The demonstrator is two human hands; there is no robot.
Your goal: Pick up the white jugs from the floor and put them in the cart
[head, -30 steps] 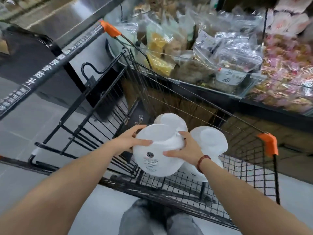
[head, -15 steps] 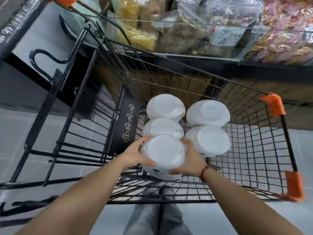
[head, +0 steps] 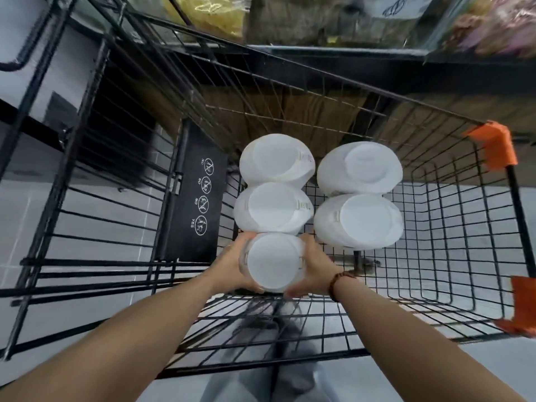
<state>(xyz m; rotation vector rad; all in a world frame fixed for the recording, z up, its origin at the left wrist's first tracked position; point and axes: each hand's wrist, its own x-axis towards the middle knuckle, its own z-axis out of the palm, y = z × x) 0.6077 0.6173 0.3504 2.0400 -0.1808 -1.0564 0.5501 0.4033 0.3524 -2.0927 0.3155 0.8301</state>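
Observation:
I look straight down into a black wire cart (head: 452, 256). Both hands clasp one white jug (head: 272, 261) low inside the basket, at the near end of the left row. My left hand (head: 232, 265) presses its left side and my right hand (head: 314, 271) its right side. Two more white jugs (head: 274, 208) (head: 275, 159) stand upright behind it in that row. To the right stand two others (head: 359, 220) (head: 361, 166). All show their flat white lids to the camera. The held jug touches the one behind it.
The cart's folded child-seat panel (head: 200, 198) with white icons stands left of the jugs. Orange corner guards (head: 499, 146) mark the cart's right side. A shelf of bagged goods (head: 319, 18) runs beyond the cart. My grey trouser legs (head: 261, 381) show below on the tiled floor.
My hands have carried the jug down from above the cart's rim into the basket, behind the left row. The view has tipped further downward and closer to the cart.

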